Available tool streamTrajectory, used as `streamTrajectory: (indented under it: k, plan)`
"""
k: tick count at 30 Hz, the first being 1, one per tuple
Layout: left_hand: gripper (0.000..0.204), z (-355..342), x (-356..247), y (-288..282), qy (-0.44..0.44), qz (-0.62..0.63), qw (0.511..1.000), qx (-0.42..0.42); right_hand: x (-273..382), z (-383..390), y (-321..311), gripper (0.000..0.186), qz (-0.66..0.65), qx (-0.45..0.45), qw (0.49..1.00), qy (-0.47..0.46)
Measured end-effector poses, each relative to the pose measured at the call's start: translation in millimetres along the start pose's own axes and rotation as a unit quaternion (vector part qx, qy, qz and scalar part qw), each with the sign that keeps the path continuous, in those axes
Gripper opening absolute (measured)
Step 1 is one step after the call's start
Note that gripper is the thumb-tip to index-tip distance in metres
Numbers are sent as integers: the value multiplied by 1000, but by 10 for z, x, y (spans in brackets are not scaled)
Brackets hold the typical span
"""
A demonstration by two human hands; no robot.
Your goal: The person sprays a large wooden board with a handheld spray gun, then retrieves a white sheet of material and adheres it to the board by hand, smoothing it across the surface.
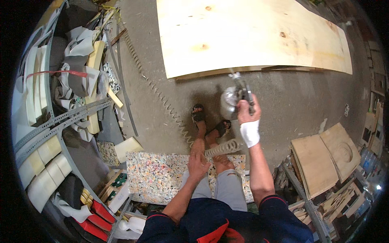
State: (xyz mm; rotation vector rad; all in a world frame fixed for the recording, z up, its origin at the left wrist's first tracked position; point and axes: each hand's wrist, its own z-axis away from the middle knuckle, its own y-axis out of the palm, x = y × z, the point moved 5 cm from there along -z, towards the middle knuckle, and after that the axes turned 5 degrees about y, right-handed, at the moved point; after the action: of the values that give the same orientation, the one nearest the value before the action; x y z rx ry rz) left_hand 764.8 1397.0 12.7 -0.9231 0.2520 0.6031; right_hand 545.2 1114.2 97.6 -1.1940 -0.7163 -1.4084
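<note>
The person's hands were well apart. The right hand (248, 111), with a white band (250, 133) around its wrist, was clamped on the handle of a spray gun (243, 92), its fingers wrapped around it. A clear cup (229, 98) sat on the gun's left side, slightly blurred. The gun was just short of the near edge of a large pale wooden board (251, 36), above the grey floor (283, 107). The left hand (197, 165) held nothing that showed and rested on the left leg near the knee, fingers loosely spread. Close beside it ran a coiled hose (223, 148). Speckled foam (156, 174) lay under the legs, and cut wooden panels (314, 166) leaned at the right.
</note>
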Motion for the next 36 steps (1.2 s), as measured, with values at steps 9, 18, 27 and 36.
streamTrajectory:
  k: [9, 18, 27, 36]
  plan:
    - [76, -209, 192, -185, -15, 73, 997, 23, 238, 169, 788, 55, -18, 132, 991, 4]
    - [77, -430, 340, -411, -38, 90, 991, 87, 393, -54, 793, 62, 47, 24, 998, -39]
    - [75, -761, 421, -617, -14, 101, 989, 109, 615, -195, 1124, 55, 31, 103, 994, 14]
    - [78, -906, 424, -688, 12, 91, 990, 103, 626, -139, 881, 54, 93, -134, 986, -46]
